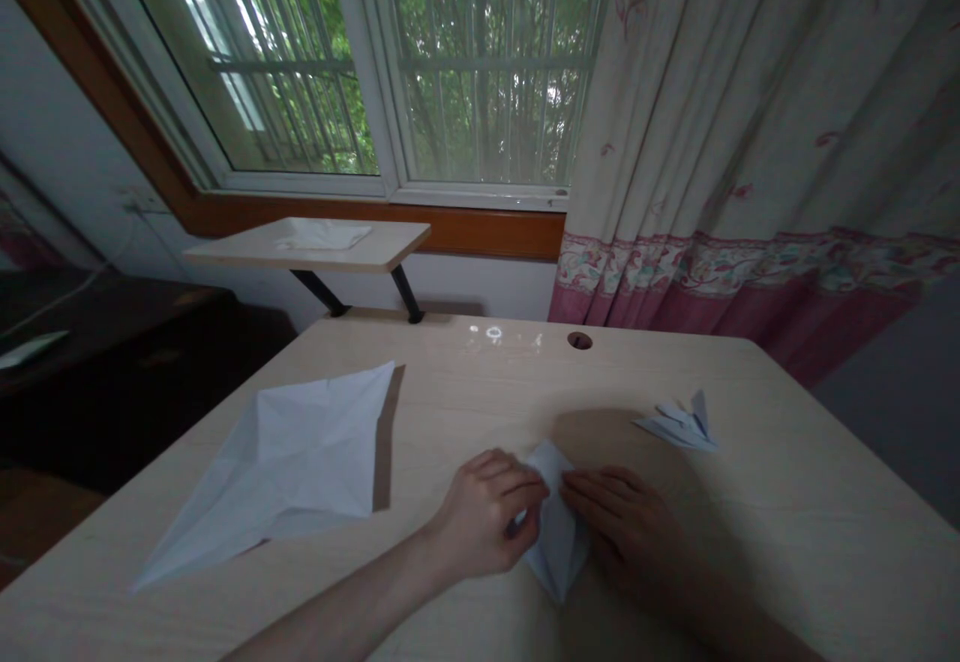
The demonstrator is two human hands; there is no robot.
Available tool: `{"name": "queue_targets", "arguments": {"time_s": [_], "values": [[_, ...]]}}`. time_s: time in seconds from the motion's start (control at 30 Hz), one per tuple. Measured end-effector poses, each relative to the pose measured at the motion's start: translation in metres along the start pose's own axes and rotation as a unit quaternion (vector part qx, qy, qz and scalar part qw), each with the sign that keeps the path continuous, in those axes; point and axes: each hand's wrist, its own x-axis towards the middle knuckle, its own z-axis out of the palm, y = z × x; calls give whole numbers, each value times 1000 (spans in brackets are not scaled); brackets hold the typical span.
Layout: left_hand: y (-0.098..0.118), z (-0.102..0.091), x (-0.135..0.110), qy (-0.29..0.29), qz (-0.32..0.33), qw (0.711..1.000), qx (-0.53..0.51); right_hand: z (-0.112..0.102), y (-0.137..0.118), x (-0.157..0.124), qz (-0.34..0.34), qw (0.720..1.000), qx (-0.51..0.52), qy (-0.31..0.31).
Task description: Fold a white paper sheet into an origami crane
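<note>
A small white folded paper point(556, 532), kite-like with a crease down its middle, lies on the table between my hands. My left hand point(495, 512) is closed at its left edge, thumb and curled fingers pinching the paper. Stretched out and fairly flat, the fingers of my right hand point(626, 517) rest on the paper's right side. The right thumb is mostly hidden in shadow. Beyond my right hand sits a small folded paper piece point(681, 426) with pointed flaps. Over to the left lies a larger creased white sheet point(307, 452), partly unfolded, one corner raised.
The pale wooden table point(465, 392) has a round cable hole point(580, 340) near its back edge. A raised shelf point(360, 258) at the back left carries white paper point(322, 234). Behind are a barred window point(480, 72) and a floral curtain point(720, 142).
</note>
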Motion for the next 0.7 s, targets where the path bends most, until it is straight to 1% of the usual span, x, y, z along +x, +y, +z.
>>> {"name": "queue_targets", "arguments": {"time_s": [0.13, 0.2, 0.3, 0.5, 0.6, 0.7], "values": [[0, 8, -5, -28, 2, 997, 65, 4, -3, 0, 22, 999, -40, -13], [-4, 14, -7, -11, 0, 995, 96, 6, -2, 1, 31, 998, -59, -15], [-8, 21, -7, -16, -1, 994, 105, 11, 2, 0, 29, 996, -81, -22], [-6, 17, -3, -77, -16, 992, 101, 20, 4, -5, 31, 994, -102, -26], [-5, 16, -2, -100, -21, 989, 108, 20, 4, -5, 33, 993, -105, -38], [-7, 16, -2, -119, -25, 987, 109, 18, 4, -4, 39, 994, -83, -51]]}}
